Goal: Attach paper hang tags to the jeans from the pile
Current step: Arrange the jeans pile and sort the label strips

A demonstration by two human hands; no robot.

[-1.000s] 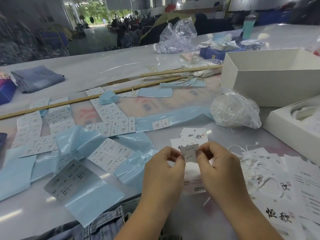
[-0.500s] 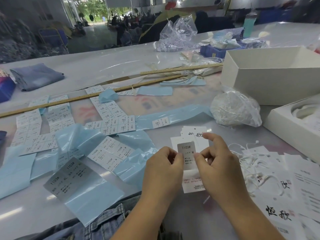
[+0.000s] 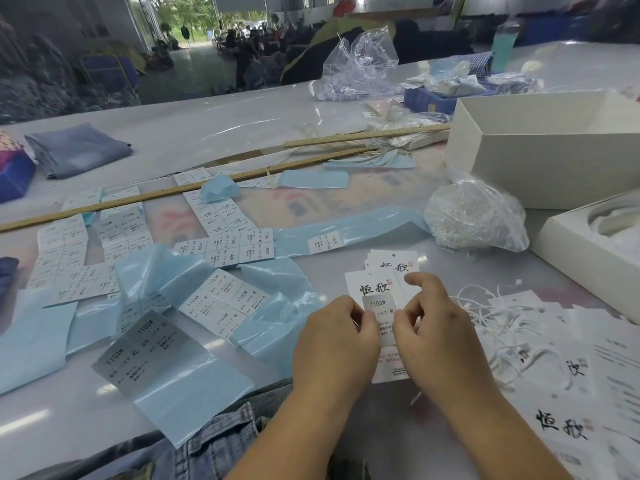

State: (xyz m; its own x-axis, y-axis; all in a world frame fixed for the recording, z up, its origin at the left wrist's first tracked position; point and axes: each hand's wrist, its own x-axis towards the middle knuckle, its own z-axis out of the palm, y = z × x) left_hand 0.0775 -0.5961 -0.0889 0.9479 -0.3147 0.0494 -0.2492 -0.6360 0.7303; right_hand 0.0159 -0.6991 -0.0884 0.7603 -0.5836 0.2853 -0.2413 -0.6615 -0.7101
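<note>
Jeans [image 3: 221, 441]: at the table edge, just below my wrists.
Left hand [image 3: 337, 336]: fingers curled, pinching the size sticker [image 3: 378, 315] by its left edge.
Right hand [image 3: 433, 320]: pinching its right edge, forefinger lifted.
Hang tag [image 3: 375, 287]: flat under my fingers.
Advice: I'd square it first, then press it down smoothly.

One view only, head-worn, wide-angle. Looks forward and down across the grey table [image 3: 214, 133] from its near edge. Close range: both forearms enter from the bottom of frame, near table edge just under the lens. Beyond the table's far edge, an open doorway [image 3: 207, 26] sits far off, upper left.
</note>
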